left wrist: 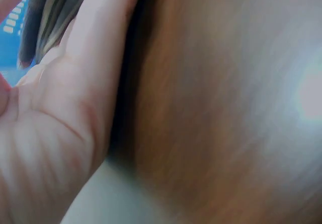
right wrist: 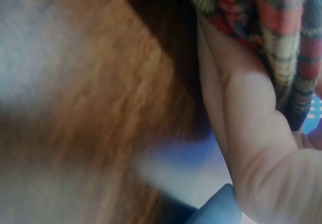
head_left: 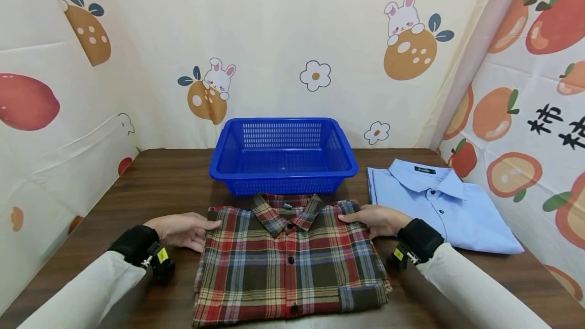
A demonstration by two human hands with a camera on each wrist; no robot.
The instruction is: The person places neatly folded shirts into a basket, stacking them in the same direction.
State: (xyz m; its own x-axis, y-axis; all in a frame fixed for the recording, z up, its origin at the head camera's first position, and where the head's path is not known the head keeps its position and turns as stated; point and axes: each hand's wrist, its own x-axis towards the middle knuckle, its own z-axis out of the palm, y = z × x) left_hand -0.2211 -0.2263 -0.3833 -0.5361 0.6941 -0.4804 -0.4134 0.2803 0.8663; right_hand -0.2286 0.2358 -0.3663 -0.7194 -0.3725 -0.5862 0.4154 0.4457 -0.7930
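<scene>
A folded plaid shirt point(head_left: 290, 263) in red, dark green, blue and cream lies in front of me, collar toward the far side. My left hand point(head_left: 185, 230) grips its left edge near the shoulder, thumb on top and fingers at the side and below. On the opposite edge my right hand point(head_left: 377, 219) pinches the shirt, its thumb over the cloth. In the right wrist view the layered plaid fabric point(right wrist: 282, 27) sits between thumb and fingers, with some fingers under it. The left wrist view shows only a small part of the cloth point(left wrist: 50, 17) beyond the palm.
A blue plastic basket point(head_left: 283, 173) with perforated walls stands just behind the shirt, its inside showing no contents. To the right lies a folded light blue shirt point(head_left: 470, 217) close to my right forearm. Fruit-printed curtains point(head_left: 283, 39) border the brown wooden table point(head_left: 178, 182).
</scene>
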